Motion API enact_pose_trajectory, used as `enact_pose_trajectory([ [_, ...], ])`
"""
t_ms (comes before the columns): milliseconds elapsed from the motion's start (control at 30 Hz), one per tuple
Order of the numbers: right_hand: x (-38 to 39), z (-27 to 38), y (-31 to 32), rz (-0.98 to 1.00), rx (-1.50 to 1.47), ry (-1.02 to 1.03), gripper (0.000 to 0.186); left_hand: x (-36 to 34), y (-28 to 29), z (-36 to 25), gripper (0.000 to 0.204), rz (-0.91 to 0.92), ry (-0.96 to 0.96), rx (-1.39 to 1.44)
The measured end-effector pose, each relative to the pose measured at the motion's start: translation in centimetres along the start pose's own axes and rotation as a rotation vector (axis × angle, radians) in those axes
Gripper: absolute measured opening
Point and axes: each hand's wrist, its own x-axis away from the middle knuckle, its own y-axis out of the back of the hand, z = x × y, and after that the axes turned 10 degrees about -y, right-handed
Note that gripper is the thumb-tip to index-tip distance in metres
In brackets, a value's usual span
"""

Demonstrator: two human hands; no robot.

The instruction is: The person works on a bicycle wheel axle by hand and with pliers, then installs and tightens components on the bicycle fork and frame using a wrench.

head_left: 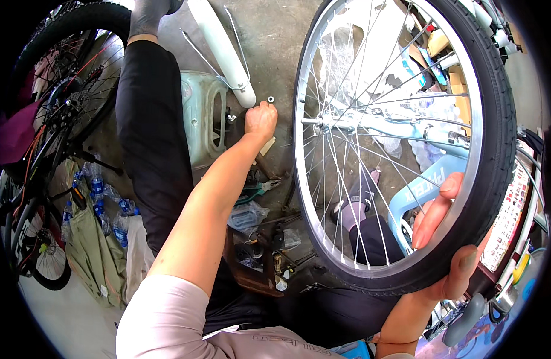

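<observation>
My right hand (pixel 435 214) grips a bicycle wheel with a black tyre (pixel 501 128), its fingers coming through the spokes inside the silver rim and its thumb on the tyre. The wheel stands tilted, and its axle end (pixel 312 121) sticks out of the hub toward the left. My left hand (pixel 261 121) is closed and reaches far forward, low over the floor. Its fingertips are hidden, so what they hold cannot be made out. A small nut (pixel 271 99) shows just beyond its knuckles. Touching or very near that hand is the end of a white mudguard (pixel 224 51) with wire stays.
Left of my hand lies a cut-open translucent jug (pixel 197 119). Green-handled pliers (pixel 262 188) and a brown wooden tray (pixel 251 275) of small parts are between my legs. A light-blue bicycle frame (pixel 428 173) shows behind the spokes. Another bicycle (pixel 60 102) and several plastic bottles (pixel 121 227) are at left.
</observation>
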Motion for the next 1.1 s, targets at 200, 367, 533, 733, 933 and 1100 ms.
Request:
enact_pose_trajectory([
  [200,-0.3,-0.1,0.1,-0.037,0.045,0.013,0.082,-0.8,6.5,-1.2,0.026,0.082,0.186,0.457],
  [367,-0.2,-0.6,0.4,-0.001,-0.002,0.062,0.084,1.2,15.8,-2.0,0.023,-0.103,0.19,1.09],
  [533,0.1,-0.8,0.0,-0.024,-0.109,0.069,0.086,5.4,20.7,-3.3,0.014,0.015,0.016,1.281],
  [733,-0.1,-0.6,0.6,0.041,-0.03,0.1,0.078,5.2,19.9,-4.3,0.016,0.103,0.026,1.312],
  [933,-0.4,-0.8,0.0,-0.021,-0.107,0.098,0.084,4.5,19.6,-4.4,0.017,0.078,0.018,1.294],
  [1100,-0.2,-0.8,0.4,-0.03,-0.125,0.093,0.082,4.2,20.0,-4.8,0.022,0.12,0.083,1.347],
])
